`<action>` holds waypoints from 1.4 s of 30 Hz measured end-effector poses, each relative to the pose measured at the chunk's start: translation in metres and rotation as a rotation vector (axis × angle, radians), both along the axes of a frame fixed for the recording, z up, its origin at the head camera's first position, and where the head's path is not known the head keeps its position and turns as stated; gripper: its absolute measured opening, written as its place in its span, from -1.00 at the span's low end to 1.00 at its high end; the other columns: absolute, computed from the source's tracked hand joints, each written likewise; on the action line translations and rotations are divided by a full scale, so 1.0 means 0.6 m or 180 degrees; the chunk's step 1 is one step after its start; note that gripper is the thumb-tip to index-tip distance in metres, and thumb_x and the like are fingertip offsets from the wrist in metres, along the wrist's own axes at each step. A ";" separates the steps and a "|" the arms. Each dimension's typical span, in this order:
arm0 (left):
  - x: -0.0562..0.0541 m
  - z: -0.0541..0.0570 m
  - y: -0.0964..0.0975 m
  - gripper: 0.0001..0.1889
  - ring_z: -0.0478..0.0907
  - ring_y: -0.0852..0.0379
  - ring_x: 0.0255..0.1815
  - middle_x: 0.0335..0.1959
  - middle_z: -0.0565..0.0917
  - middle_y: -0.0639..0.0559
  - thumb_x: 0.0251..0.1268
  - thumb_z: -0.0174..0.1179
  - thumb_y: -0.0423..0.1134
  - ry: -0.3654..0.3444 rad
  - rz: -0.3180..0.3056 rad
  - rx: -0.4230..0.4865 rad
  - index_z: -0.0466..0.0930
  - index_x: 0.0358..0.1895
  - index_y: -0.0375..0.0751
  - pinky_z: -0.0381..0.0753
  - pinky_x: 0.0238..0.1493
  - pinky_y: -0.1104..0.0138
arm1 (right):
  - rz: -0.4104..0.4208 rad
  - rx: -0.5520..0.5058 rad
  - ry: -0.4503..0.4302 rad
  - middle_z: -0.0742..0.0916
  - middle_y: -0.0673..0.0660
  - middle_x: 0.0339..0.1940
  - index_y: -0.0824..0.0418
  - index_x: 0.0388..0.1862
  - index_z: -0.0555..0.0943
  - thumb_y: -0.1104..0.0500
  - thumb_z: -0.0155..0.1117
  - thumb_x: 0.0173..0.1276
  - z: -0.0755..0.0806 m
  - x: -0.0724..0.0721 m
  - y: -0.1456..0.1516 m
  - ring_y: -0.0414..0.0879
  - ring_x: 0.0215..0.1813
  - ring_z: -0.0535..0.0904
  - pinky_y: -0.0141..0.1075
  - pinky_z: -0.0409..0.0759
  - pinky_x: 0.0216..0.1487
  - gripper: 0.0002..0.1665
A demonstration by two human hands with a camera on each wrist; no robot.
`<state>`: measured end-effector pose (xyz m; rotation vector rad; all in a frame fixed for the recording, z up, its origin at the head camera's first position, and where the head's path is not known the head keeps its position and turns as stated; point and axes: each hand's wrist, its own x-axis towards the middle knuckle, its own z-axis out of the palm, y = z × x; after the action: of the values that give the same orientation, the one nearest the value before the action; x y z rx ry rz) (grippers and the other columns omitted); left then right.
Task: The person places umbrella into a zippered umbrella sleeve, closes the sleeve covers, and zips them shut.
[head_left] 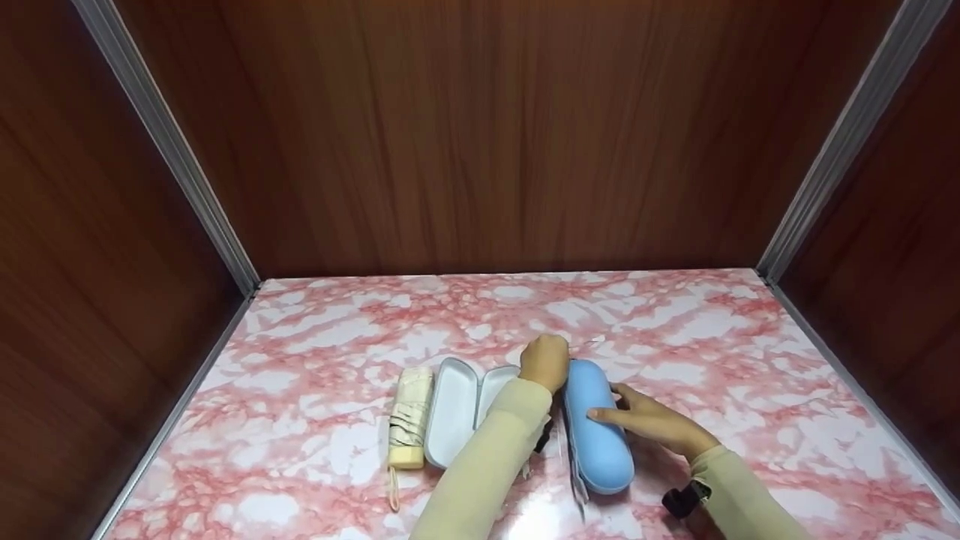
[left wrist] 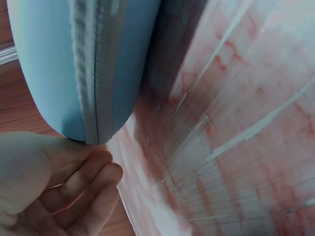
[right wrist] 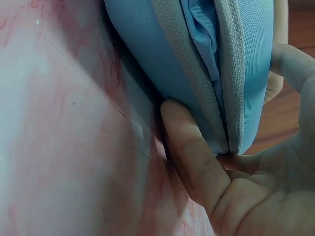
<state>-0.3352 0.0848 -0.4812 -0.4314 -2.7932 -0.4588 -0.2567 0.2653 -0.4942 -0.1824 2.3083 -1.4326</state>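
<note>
A long, rounded light-blue zip case [head_left: 598, 427] lies on the marbled table. My right hand [head_left: 652, 420] holds its right side, thumb on top and fingers lower down. The right wrist view shows a finger [right wrist: 184, 137] against the case and the zipper [right wrist: 231, 83] parted there, with blue fabric in the gap. At the case's far end, my left hand [head_left: 546, 364] has its fingers curled and pinches at the end of the zipper [left wrist: 96, 98]; any pull tab is hidden. The zipper looks closed in the left wrist view.
Left of my left forearm lies an opened pale hard case [head_left: 452, 420], partly covered by the sleeve [head_left: 487, 457]. Beside it is a folded cream umbrella [head_left: 410, 412] with a wrist loop. Dark wood panels [head_left: 480, 135] enclose the marbled red-and-white table [head_left: 322, 337] at the back and sides.
</note>
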 end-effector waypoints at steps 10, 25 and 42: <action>0.017 0.012 -0.029 -0.77 0.54 0.13 -0.53 -0.60 0.61 0.09 0.26 0.23 -0.29 -0.0712 -0.0283 0.0649 0.64 -0.59 -0.14 0.53 -0.45 0.29 | -0.0055 -0.0027 -0.0038 0.36 0.54 0.41 0.38 0.58 -0.01 -0.20 0.33 0.35 -0.007 -0.001 0.001 0.38 0.40 0.31 0.22 0.30 0.35 0.14; 0.065 0.019 -0.059 -0.74 0.72 -0.16 -0.43 -0.44 0.71 -0.26 0.35 0.14 -0.07 -0.2398 -0.0508 0.1738 0.50 -0.40 -0.19 0.72 -0.37 0.11 | -0.0014 0.0049 -0.0048 0.38 0.52 0.39 0.40 0.58 -0.03 -0.23 0.30 0.36 -0.002 0.000 0.002 0.36 0.41 0.31 0.22 0.29 0.35 0.16; 0.094 -0.006 -0.049 -0.38 0.63 -0.07 -0.19 -0.12 0.58 -0.16 0.16 0.36 -0.09 -0.2738 -0.0670 0.2705 0.41 0.16 -0.45 0.69 -0.18 0.01 | 0.0092 -0.0177 -0.0074 0.37 0.52 0.39 0.40 0.58 -0.06 -0.15 0.31 0.38 -0.005 -0.004 -0.003 0.34 0.37 0.36 0.15 0.40 0.30 0.12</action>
<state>-0.2788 0.0555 -0.4846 -0.3642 -2.8510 -2.1865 -0.2590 0.2636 -0.4969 -0.2133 2.2398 -1.4778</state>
